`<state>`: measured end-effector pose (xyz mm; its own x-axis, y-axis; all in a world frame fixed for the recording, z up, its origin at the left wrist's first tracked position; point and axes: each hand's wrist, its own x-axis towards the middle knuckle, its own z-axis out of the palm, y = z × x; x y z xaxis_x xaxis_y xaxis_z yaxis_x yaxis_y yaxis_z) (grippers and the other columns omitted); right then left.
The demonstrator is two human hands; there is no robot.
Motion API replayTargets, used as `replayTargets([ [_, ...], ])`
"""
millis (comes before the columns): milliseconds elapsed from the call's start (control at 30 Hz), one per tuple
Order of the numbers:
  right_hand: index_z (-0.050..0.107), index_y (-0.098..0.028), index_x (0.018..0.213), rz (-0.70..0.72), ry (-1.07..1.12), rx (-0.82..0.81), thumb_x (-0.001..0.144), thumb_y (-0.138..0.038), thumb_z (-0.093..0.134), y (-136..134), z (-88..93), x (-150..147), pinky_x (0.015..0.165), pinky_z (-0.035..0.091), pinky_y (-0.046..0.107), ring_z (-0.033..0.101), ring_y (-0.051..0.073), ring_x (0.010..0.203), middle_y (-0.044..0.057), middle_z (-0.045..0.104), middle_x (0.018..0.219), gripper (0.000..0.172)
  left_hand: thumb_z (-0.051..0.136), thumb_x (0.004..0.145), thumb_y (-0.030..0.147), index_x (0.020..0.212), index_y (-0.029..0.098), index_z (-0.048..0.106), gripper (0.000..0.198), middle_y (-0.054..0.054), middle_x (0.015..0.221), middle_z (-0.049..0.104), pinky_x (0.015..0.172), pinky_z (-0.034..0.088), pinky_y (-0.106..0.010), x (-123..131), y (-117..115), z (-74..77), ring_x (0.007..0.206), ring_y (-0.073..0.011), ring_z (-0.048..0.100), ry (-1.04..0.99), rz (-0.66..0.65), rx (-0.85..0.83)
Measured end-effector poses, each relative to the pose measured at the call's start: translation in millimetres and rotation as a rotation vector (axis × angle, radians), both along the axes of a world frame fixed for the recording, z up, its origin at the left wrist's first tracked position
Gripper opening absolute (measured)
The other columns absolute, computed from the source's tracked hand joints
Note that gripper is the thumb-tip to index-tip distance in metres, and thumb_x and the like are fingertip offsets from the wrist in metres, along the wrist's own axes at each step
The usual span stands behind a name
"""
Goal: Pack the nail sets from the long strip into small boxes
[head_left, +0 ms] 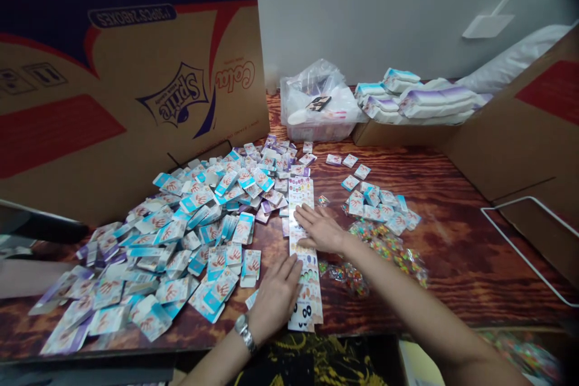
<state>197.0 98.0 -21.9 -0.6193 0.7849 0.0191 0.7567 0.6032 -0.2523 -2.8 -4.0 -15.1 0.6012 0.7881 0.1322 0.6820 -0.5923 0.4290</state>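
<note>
A long strip of printed sticker sheets (pixel 301 196) lies lengthwise in front of me, with at least one more sheet showing beneath its right edge. My right hand (pixel 320 230) rests across its middle, fingers spread flat and pointing left. Lower down, my left hand (pixel 277 291), with a watch on the wrist, touches the strip's left edge; its fingers are stretched out. Neither hand grasps anything. Left of the strip is a large heap of small blue, purple and white boxes (pixel 199 199). Small clear packets of colourful candy (pixel 393 250) lie just beyond my right forearm.
A large cardboard carton (pixel 131 90) stands behind the heap; another carton (pixel 534 151) stands at right. Several small boxes (pixel 384 208) lie right of the strip. At the back are a plastic tub with bags (pixel 321 129) and stacked packs (pixel 434 102). Someone's arm (pixel 31 277) shows at far left.
</note>
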Motion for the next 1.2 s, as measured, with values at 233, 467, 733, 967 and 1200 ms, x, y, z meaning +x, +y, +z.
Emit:
replayTargets([
  [233, 0.060, -0.026, 0.117, -0.078, 0.161, 0.078, 0.089, -0.028, 0.053, -15, -5.9, -9, 0.103, 0.029, 0.055, 0.049, 0.027, 0.120, 0.009, 0.061, 0.122, 0.029, 0.050, 0.085, 0.018, 0.124, 0.017, 0.050, 0.039, -0.013, 0.129, 0.054, 0.096, 0.045, -0.048, -3, 1, -2.1, 0.122, -0.0277, 0.047, -0.044, 0.016, -0.008],
  [467, 0.064, -0.022, 0.112, -0.142, 0.459, -0.067, 0.093, -0.028, 0.044, -40, 58.1, 1, 0.074, 0.050, 0.033, 0.065, 0.020, 0.084, 0.007, 0.071, 0.096, 0.028, 0.051, 0.088, 0.027, 0.123, 0.016, 0.048, 0.038, -0.015, 0.118, 0.059, 0.092, 0.045, -0.041, -7, 0, 42.3, 0.111, -0.0251, 0.054, -0.356, 0.254, -0.033],
  [733, 0.066, -0.022, 0.090, -0.140, 0.613, -0.283, 0.094, -0.033, 0.041, -38, 111.9, 5, 0.055, 0.041, 0.023, 0.054, 0.011, 0.060, -0.003, 0.061, 0.067, 0.028, 0.046, 0.089, 0.040, 0.092, 0.015, 0.062, 0.030, -0.005, 0.084, 0.066, 0.068, 0.047, -0.026, -2, 23, 42.0, 0.076, -0.0167, 0.060, -0.648, 0.105, -0.777],
  [967, 0.063, -0.028, 0.109, -0.095, 0.621, -0.071, 0.092, -0.025, 0.044, -41, 94.6, -3, 0.072, 0.050, 0.030, 0.063, 0.015, 0.083, 0.001, 0.070, 0.096, 0.025, 0.069, 0.072, 0.035, 0.095, 0.014, 0.062, 0.032, -0.004, 0.081, 0.067, 0.063, 0.048, -0.026, 15, 15, 34.7, 0.070, -0.0163, 0.061, -1.146, 0.371, -1.246],
  [1200, 0.062, -0.023, 0.109, 0.308, 0.329, 0.217, 0.090, -0.014, 0.047, -82, 82.8, -22, 0.079, 0.052, 0.036, 0.063, 0.020, 0.093, 0.007, 0.070, 0.102, 0.026, 0.071, 0.063, 0.024, 0.083, 0.011, 0.065, 0.024, -0.007, 0.078, 0.070, 0.071, 0.051, -0.030, 8, 35, 43.5, 0.074, -0.0196, 0.065, -1.433, 0.504, -1.323],
])
